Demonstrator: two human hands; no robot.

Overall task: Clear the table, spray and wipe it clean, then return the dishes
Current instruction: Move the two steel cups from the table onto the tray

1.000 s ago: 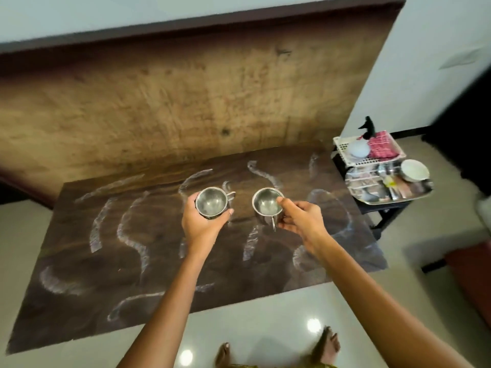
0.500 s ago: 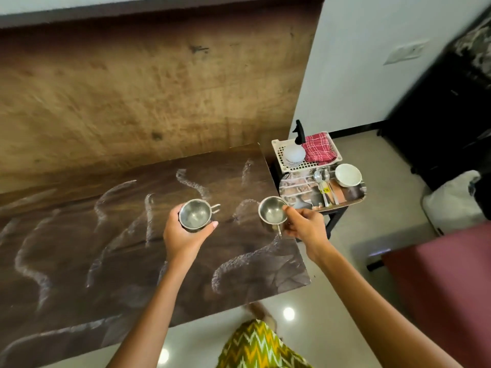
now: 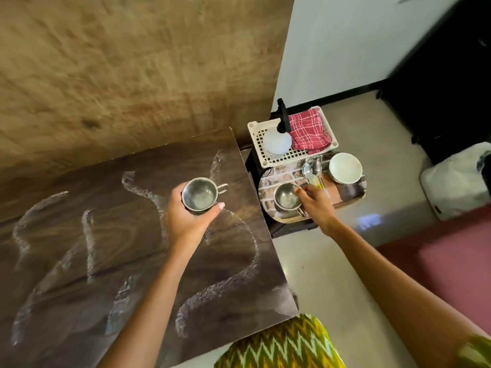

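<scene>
My left hand [image 3: 186,216] grips a steel cup [image 3: 199,193] from below, above the right end of the dark wooden table [image 3: 79,248], which carries pale wavy streaks. My right hand [image 3: 314,201] pinches the rim of a second steel cup [image 3: 285,199] that sits low over the patterned tray [image 3: 350,191] on the side stand. Whether that cup touches the tray I cannot tell. On the tray lie spoons [image 3: 312,168] and a white bowl [image 3: 345,167].
Behind the tray stands a white basket [image 3: 271,158] with a spray bottle [image 3: 277,139] and a red checked cloth [image 3: 308,131]. A white bag [image 3: 454,179] and a dark cabinet [image 3: 451,75] are at the right. A red mat [image 3: 438,261] covers the floor.
I have turned right towards the side stand. My right hand carried its cup off the table and down over the tray. My left hand and its cup stayed over the table's right end.
</scene>
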